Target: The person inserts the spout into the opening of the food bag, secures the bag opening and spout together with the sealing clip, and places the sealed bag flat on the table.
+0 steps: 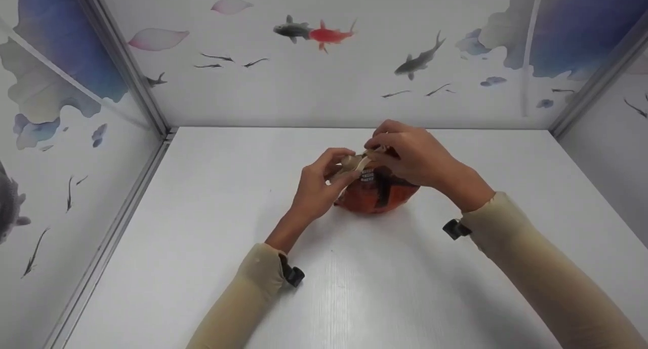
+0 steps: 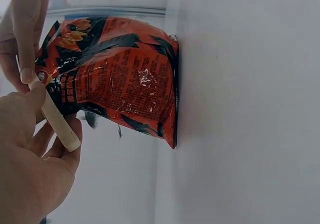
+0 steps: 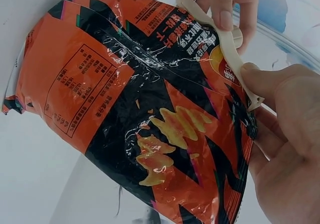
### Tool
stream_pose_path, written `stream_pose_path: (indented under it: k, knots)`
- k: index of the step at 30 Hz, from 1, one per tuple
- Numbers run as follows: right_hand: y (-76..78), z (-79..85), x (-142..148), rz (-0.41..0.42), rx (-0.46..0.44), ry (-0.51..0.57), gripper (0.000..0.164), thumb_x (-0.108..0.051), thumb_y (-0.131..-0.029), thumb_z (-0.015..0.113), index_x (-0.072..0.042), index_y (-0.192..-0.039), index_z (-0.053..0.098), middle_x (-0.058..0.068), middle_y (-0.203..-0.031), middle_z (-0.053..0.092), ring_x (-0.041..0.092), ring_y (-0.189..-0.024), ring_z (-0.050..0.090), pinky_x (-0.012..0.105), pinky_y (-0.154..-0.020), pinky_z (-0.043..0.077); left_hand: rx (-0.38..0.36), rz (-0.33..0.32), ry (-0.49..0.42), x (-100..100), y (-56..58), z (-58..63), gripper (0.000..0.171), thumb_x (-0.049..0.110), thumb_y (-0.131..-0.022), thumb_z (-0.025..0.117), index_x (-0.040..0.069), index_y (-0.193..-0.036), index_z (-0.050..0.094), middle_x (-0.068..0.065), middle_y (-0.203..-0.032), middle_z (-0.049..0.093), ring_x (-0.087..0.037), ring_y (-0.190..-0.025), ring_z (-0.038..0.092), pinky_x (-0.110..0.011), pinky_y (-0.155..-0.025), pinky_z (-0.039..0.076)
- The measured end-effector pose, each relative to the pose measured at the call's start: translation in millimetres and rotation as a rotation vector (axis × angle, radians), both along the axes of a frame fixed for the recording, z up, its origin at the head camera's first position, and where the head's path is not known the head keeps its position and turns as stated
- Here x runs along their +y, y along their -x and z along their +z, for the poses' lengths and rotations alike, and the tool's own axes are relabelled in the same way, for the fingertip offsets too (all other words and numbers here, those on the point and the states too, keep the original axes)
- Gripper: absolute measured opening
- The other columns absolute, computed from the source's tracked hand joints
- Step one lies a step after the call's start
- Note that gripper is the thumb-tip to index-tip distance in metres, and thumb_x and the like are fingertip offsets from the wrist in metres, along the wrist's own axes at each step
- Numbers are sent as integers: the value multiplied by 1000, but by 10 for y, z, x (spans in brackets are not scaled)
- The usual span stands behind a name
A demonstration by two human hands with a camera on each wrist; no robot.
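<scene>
An orange and black bag of chips (image 1: 374,199) stands upright on the white table, and both hands are at its top edge. A cream bag clip (image 3: 227,51) lies across that edge. My left hand (image 1: 316,187) pinches one end of the clip between thumb and fingers; in the left wrist view that end of the clip (image 2: 59,121) sticks out past the bag. On the other side, my right hand (image 1: 415,154) holds the clip's other end, its thumb on the clip and its fingers behind the bag. Whether the clip is fastened cannot be told.
The white tabletop (image 1: 223,207) spreads around the bag. A white back panel (image 1: 334,95) with painted fish rises behind it, and similar panels stand at both sides, joined by metal posts (image 1: 126,60). Each wrist carries a small black camera (image 1: 293,275).
</scene>
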State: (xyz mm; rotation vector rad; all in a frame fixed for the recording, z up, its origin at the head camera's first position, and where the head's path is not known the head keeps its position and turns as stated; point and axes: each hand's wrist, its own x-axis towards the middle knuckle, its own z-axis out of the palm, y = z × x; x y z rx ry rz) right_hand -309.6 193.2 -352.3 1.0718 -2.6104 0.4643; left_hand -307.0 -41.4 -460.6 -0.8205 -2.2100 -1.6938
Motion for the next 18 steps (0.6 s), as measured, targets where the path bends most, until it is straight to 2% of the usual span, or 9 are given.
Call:
stream_pose_path:
  k: [6, 9, 12, 14, 18]
  knots:
    - [1, -8, -7, 21, -3, 25, 14, -13, -101, 79, -10, -113, 82, 6, -111, 75, 23, -99, 73, 45, -86, 64, 24, 20, 20, 2, -2, 5, 36, 30, -103, 76, 20, -136, 65, 2, -129, 78, -6, -119, 74, -29, -93, 64]
    - [19, -24, -3, 41, 1, 55, 12, -12, -100, 79, -9, -112, 82, 6, -110, 75, 22, -99, 72, 43, -86, 64, 43, 34, 52, 7, -10, 5, 35, 31, -105, 74, 21, -136, 63, 3, -124, 81, -5, -101, 75, -27, -79, 62]
    - [40, -49, 16, 68, -2, 91, 16, -13, -99, 81, -8, -115, 80, 7, -112, 74, 22, -101, 72, 42, -87, 64, 53, 50, 87, 14, -21, 8, 34, 32, -106, 72, 22, -136, 61, 6, -120, 82, -5, -84, 69, -26, -72, 56]
    - [53, -72, 40, 84, -20, 118, 22, -13, -99, 81, -7, -119, 78, 8, -115, 74, 22, -103, 72, 42, -88, 64, 55, 57, 99, 21, -25, 8, 33, 31, -107, 71, 21, -136, 59, 7, -119, 82, -4, -85, 69, -25, -75, 56]
    - [69, -121, 84, 94, -62, 142, 31, -15, -100, 80, -8, -129, 74, 10, -122, 74, 22, -106, 71, 43, -90, 64, 37, 54, 83, 27, -31, 10, 32, 30, -108, 71, 19, -136, 59, 6, -122, 82, -1, -97, 74, -25, -85, 59]
